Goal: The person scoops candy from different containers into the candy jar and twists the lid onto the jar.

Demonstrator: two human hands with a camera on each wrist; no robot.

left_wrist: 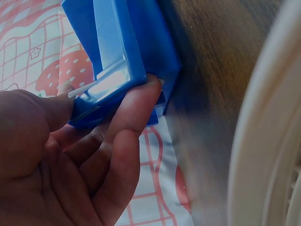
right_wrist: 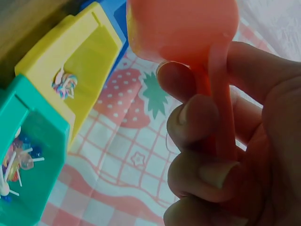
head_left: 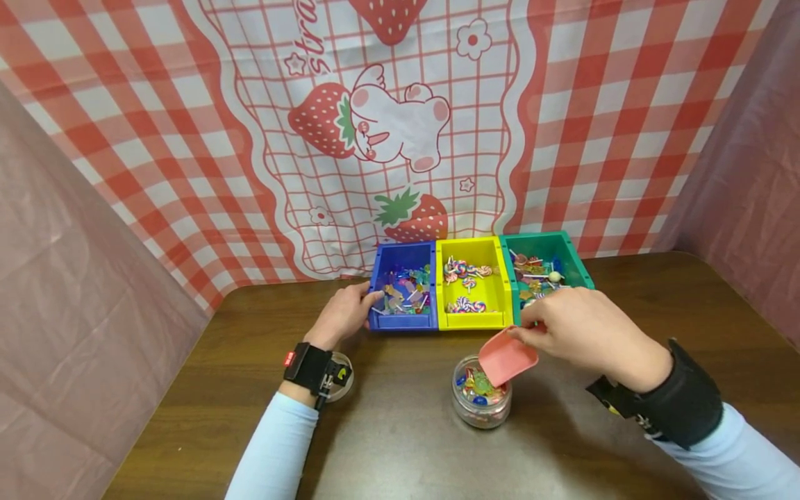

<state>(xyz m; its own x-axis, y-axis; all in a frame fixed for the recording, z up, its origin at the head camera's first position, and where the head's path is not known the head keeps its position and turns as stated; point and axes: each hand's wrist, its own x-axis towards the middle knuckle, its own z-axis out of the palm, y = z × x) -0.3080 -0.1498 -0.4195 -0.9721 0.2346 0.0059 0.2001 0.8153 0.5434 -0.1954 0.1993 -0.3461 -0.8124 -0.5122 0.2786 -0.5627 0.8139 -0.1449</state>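
Note:
My right hand (head_left: pixel 578 326) grips the handle of a pink scoop (head_left: pixel 507 355), fingers curled round it in the right wrist view. The scoop is tipped down at the mouth of a glass jar (head_left: pixel 465 410) that holds colourful candies (head_left: pixel 480 389). My left hand (head_left: pixel 342 314) pinches the left side wall of a blue bin (head_left: pixel 406 323), thumb on one side and fingers on the other in the left wrist view. Small candy pieces (head_left: pixel 406 292) lie in this bin, some on sticks.
Joined to the blue bin are a yellow bin (head_left: pixel 475 321) with swirl lollipops (head_left: pixel 462 267) and a green bin (head_left: pixel 550 243) with mixed candies. A round clear container (head_left: pixel 345 389) is partly hidden under my left wrist. Behind the bins hangs a checked strawberry cloth (head_left: pixel 594 125).

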